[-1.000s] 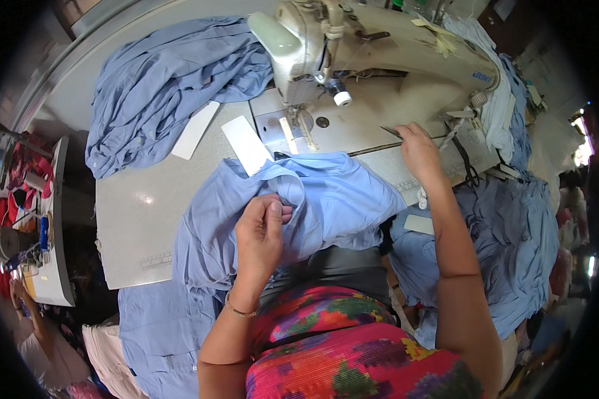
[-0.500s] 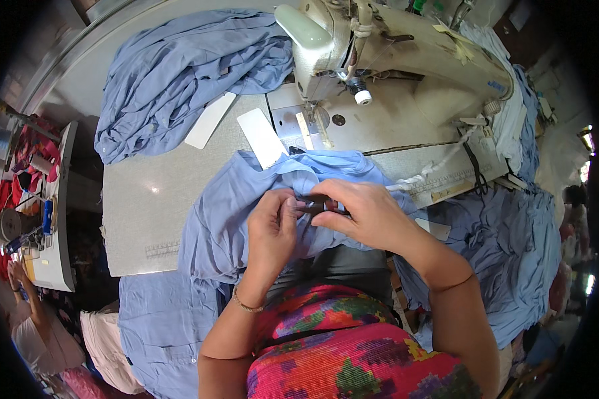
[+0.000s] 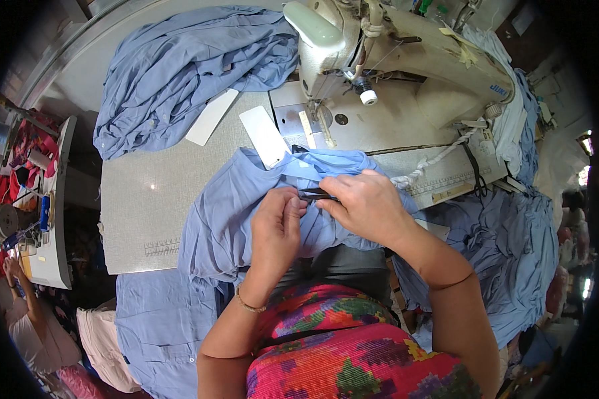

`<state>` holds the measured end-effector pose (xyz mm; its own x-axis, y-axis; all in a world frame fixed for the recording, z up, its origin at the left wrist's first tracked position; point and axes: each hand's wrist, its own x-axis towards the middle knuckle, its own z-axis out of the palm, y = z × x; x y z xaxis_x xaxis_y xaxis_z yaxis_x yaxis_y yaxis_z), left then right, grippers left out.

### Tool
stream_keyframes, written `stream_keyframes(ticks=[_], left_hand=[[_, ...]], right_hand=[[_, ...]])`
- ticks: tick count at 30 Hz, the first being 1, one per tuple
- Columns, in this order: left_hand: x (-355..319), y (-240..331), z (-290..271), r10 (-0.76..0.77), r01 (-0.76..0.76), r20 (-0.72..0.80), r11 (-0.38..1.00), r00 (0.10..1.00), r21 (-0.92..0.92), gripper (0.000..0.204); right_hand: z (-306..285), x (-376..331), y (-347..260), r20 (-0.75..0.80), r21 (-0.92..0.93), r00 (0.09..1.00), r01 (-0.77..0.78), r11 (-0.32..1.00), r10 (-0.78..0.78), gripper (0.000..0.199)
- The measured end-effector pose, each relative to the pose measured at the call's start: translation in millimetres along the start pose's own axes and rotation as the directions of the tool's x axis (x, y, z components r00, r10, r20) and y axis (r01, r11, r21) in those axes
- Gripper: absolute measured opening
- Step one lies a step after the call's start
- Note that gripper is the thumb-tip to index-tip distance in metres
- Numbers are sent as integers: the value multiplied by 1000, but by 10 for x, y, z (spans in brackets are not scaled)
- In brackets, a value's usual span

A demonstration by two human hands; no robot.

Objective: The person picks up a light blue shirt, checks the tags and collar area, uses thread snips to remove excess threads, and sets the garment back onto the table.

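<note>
A light blue garment (image 3: 219,213) lies bunched over the table's front edge and my lap. My left hand (image 3: 276,223) is closed in a pinch above it, with what looks like a small bit of the garment at the fingertips. My right hand (image 3: 366,206) grips a small pair of dark thread snips (image 3: 318,193), and their narrow blades point left at my left fingertips. The snips' grip is mostly hidden in my palm. Just beyond both hands, a white card (image 3: 263,136) overlaps the garment's far edge.
The sewing machine (image 3: 432,53) stands at the back right, its needle area (image 3: 315,110) beyond the garment. Blue cloth (image 3: 193,73) is heaped at the back left beside a second white card (image 3: 212,118). More blue garments (image 3: 492,246) hang at right. A co-worker's hands (image 3: 13,269) show at far left.
My right hand has turned, bringing the snips' blades close to my left fingertips; a reddish part seen before is now hidden. My left hand keeps its pinch almost in place.
</note>
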<state>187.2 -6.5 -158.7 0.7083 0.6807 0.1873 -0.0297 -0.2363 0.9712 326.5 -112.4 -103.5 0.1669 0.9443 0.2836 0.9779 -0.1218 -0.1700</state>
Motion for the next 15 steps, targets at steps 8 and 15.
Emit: stream_keyframes(ticks=[8, 15], left_hand=[[4, 16, -15, 51, -52, 17, 995, 999, 89, 11], [-3, -11, 2, -10, 10, -18, 1000, 1000, 11, 15]], right_hand=[[90, -17, 20, -76, -22, 996, 54, 998, -56, 18], [91, -45, 211, -126, -3, 986, -107, 994, 105, 21]])
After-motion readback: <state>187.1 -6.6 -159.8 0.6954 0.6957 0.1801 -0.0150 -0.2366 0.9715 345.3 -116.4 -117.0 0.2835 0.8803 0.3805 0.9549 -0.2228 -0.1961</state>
